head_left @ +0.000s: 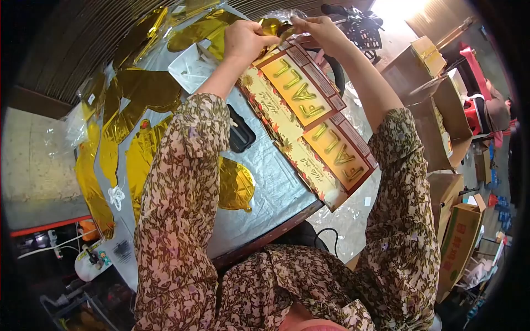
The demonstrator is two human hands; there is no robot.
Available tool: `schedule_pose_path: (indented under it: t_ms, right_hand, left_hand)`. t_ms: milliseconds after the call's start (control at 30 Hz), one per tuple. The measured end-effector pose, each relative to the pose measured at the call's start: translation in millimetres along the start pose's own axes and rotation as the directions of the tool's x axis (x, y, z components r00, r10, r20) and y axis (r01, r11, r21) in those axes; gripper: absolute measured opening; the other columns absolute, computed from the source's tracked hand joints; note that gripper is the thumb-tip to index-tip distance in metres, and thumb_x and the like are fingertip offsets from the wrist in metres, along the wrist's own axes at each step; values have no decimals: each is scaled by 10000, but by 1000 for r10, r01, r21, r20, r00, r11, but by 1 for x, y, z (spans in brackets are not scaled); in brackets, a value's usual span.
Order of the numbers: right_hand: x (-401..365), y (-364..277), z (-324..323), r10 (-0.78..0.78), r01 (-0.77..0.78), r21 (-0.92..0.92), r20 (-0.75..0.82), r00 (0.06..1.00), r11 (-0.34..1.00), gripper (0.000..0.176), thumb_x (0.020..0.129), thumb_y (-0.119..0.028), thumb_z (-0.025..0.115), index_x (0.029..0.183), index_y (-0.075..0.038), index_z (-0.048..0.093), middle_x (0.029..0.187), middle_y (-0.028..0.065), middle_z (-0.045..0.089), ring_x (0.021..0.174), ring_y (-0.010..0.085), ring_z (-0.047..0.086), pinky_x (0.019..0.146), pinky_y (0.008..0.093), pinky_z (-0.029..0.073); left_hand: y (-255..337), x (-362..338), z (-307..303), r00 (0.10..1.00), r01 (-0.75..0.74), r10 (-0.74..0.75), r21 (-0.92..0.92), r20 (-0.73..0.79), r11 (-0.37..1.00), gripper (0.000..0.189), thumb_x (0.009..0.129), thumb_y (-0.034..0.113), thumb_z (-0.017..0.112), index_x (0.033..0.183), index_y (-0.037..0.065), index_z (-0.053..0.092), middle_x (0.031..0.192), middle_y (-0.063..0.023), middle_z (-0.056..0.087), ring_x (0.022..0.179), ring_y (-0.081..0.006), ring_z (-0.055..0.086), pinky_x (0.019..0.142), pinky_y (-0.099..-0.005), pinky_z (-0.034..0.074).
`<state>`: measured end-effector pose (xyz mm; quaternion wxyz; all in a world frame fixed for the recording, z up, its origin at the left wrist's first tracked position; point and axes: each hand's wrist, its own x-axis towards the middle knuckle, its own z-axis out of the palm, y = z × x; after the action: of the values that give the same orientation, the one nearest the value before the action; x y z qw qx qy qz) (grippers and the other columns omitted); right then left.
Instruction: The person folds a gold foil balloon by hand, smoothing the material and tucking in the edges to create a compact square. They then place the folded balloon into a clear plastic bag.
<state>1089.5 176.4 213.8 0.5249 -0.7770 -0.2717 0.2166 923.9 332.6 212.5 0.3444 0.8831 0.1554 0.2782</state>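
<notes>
Left hand (243, 42) and right hand (324, 34) pinch gold foil (273, 26), top centre; cards (301, 91) reading "FALL", "Hello Fall" just below, by surface (276, 185) edge.

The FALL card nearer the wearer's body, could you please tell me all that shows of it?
The FALL card is an oblong, glossy-looking printed piece, seemingly paper. Gold balloon letters sit in a reddish frame between small print and a cream strip with leaves. It lies slantwise, its near corner past the table edge, against a matching card. Neither left hand nor right hand touches it.
</notes>
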Motion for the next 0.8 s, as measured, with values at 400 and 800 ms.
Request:
schedule_pose_path:
  t_ms: [400,800]
  right_hand:
    - [6,11,-1,-300,283,-188,-69,952,941,286,941,-35,614,1202,-21,730,1097,72,752,1016,164,702,974,303,536]
    - [-23,-21,0,-623,632,-774,479,618,31,271,874,-66,594,1024,-180,790,1272,-1,642,1226,217,537,1107,431,353]
  left_hand:
    - [-42,30,-8,966,164,-113,-214,231,963,354,789,369,864,882,31,809,750,-20,739,699,-91,693,646,-268,522]
    - [-25,49,-52,923,376,-230,-596,308,709,181,931,221,776,996,54,751,951,-29,735,802,-79,664,703,-186,511]
